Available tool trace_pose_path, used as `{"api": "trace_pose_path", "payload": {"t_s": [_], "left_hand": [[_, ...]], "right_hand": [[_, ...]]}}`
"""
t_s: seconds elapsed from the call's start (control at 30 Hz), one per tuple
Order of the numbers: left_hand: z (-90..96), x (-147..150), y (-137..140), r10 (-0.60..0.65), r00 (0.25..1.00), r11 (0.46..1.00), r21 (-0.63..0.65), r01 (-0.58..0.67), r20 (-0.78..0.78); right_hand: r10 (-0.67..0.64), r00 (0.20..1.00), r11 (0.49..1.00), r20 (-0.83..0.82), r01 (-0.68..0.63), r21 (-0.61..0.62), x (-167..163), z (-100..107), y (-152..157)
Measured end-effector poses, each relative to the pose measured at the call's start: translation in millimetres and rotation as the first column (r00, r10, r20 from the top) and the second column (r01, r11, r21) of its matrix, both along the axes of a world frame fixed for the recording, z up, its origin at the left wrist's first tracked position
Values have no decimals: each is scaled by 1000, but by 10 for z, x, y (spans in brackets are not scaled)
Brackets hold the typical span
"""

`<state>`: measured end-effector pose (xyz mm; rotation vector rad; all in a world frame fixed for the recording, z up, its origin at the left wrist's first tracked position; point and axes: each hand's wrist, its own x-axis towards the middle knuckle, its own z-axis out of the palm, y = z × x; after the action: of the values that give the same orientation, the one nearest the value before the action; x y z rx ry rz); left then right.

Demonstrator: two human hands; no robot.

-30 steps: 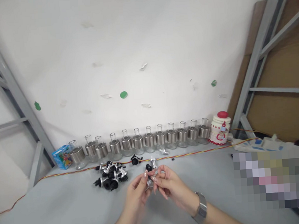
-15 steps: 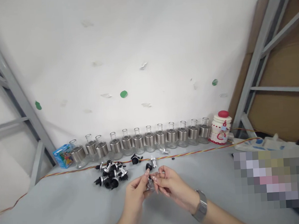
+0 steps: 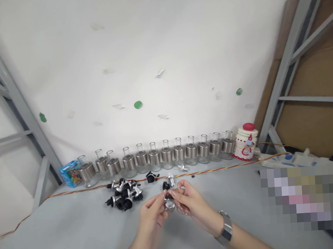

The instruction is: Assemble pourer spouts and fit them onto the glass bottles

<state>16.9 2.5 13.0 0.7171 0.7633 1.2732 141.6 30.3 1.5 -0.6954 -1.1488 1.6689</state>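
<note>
text: none readable | blue box (image 3: 70, 174): possible lettering, too small to tell

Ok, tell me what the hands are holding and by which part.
The left hand and right hand pinch a small silver-and-black piece between them, near its black end; the exact contact points are hidden.

The table (image 3: 91, 230) is plain grey. Along its back edge, clear glass bottles (image 3: 166, 153) wear silver bands. The held piece (image 3: 170, 204) and the heaped spouts (image 3: 127, 193) mix silver with black; the cream jar (image 3: 242, 145) carries red markings, the twisted cord (image 3: 225, 168) red and yellow.
</note>
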Motion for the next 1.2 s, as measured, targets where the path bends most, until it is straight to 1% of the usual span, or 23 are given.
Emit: {"api": "trace_pose_path", "payload": {"t_s": [0.1, 0.23, 0.3, 0.37, 0.43, 0.57, 0.73, 0.9, 1.0, 1.1, 1.2], "left_hand": [[-27, -10, 7, -4, 1000, 1000, -14, 4, 17], [-63, -19, 6, -38, 998, 999, -1, 38, 39], [-82, -25, 7, -43, 998, 999, -3, 43, 45], [-100, -29, 12, -49, 998, 999, -7, 49, 46], [-113, -26, 17, -61, 997, 998, -13, 62, 45], [-94, -1, 7, -89, 996, 996, 8, 88, 32], [-62, 16, -8, -39, 999, 999, -8, 39, 5], [-56, -10, 12, -80, 994, 996, -19, 82, 79], [-30, -22, 9, -110, 987, 994, -4, 111, 117], [-26, -36, 9, -147, 983, 989, 33, 144, 107], [-52, -52, 25, -152, 984, 988, 36, 149, 96]], "right_hand": [[-12, 1000, 999, 2, 12, 38, -15, 5, -3], [-114, 991, 989, 73, 106, 102, -11, -75, 21], [-124, 985, 989, 121, 114, 91, -10, -133, 38], [-89, 987, 996, 136, 84, 42, -15, -173, 49], [-56, 992, 998, 114, 56, 6, -23, -180, 49], [-25, 999, 1000, 35, 25, -11, -33, -138, 15], [-24, 998, 999, -57, 22, -40, -45, -108, -31], [-51, 995, 999, -89, 49, -20, -58, -30, -71], [-60, 993, 998, -102, 61, -1, -55, 24, -82], [-56, 992, 998, -111, 56, -4, -48, 37, -82], [-57, 989, 998, -134, 55, -12, -44, 14, -76]]}}
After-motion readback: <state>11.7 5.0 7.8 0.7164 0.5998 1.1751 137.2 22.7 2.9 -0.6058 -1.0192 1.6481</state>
